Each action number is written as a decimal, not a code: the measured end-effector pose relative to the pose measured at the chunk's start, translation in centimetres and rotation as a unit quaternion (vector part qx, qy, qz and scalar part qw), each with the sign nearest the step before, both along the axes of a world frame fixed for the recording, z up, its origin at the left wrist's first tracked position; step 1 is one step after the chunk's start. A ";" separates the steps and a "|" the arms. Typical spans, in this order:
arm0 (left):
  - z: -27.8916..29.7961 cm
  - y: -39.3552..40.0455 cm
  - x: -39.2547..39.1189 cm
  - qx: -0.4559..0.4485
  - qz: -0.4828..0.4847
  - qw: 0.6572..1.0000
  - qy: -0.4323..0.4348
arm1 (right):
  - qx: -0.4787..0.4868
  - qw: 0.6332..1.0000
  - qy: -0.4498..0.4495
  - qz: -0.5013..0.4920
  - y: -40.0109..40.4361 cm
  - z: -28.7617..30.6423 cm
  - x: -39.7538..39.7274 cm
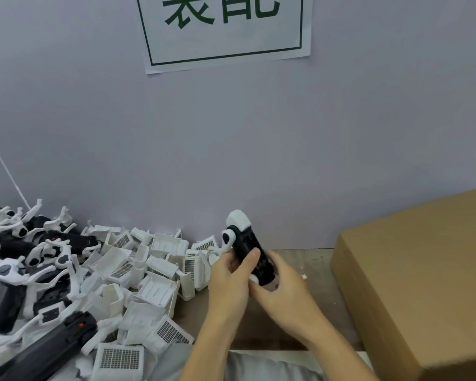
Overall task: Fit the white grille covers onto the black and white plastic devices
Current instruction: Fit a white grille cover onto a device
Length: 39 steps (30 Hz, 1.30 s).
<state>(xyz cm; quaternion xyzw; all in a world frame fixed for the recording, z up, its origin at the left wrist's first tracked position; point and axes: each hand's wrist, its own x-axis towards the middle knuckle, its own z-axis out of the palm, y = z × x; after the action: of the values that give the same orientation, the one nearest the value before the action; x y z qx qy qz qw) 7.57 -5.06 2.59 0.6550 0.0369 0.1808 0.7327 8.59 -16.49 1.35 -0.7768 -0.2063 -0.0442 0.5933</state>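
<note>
The black and white device (249,247) is held in the air above the table (308,259), a little in front of the wall, with its white rounded end up and tilted to the left. Both hands hold it at its lower half. The left hand (230,281) grips it from the left side; its thumb (249,261) lies across the black body and the other fingers are curled behind it. The right hand (283,290) grips the lower end from the right, with fingers curled around a small white part at the bottom. If a grille cover is already on the device, I cannot tell.

Left of the hands lies a heap of white grille covers (154,270), some showing the dark mesh, some turned over. The nearest covers are just beside the left hand. Further left there is a pile of more devices (33,259), black bodies with white parts, mixed together up to the left edge.

On the right stands a brown cardboard box (418,284), near the right hand but not touching it. Between the heap and the box there is a bare strip of table under the hands. On the grey wall (231,147) behind hangs a paper sign (226,31) with green characters.
</note>
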 end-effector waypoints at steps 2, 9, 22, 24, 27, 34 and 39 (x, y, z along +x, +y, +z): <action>-0.2 -0.1 0.0 0.129 0.020 0.991 -0.022 | 0.045 0.998 0.027 0.023 -0.4 -0.1 0.1; -0.9 -0.8 -0.6 0.325 -0.095 0.940 -0.038 | 0.217 0.972 0.073 -0.059 -1.1 0.5 1.0; -0.4 -1.1 -0.7 0.308 0.067 0.949 -0.004 | 0.130 0.991 0.030 -0.021 0.1 0.0 0.6; 0.0 -0.5 -0.5 0.198 0.107 0.974 0.009 | 0.123 0.991 0.059 -0.012 0.4 -0.2 0.5; 0.4 0.1 0.0 0.051 0.133 0.989 0.038 | 0.081 0.990 0.083 -0.082 0.1 -0.1 0.8; 0.6 0.8 0.2 -0.136 0.097 0.983 0.080 | 0.118 0.916 0.379 0.062 0.1 0.7 0.0; 0.4 0.9 0.3 -0.150 0.032 0.987 0.039 | 0.235 0.856 0.407 0.216 -0.7 1.4 -0.3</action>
<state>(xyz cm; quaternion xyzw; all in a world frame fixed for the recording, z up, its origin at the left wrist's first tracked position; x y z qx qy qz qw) 7.90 -4.12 3.01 0.5426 0.1130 0.1711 0.8146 8.27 -17.19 2.72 -0.4989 -0.0924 0.3582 0.7837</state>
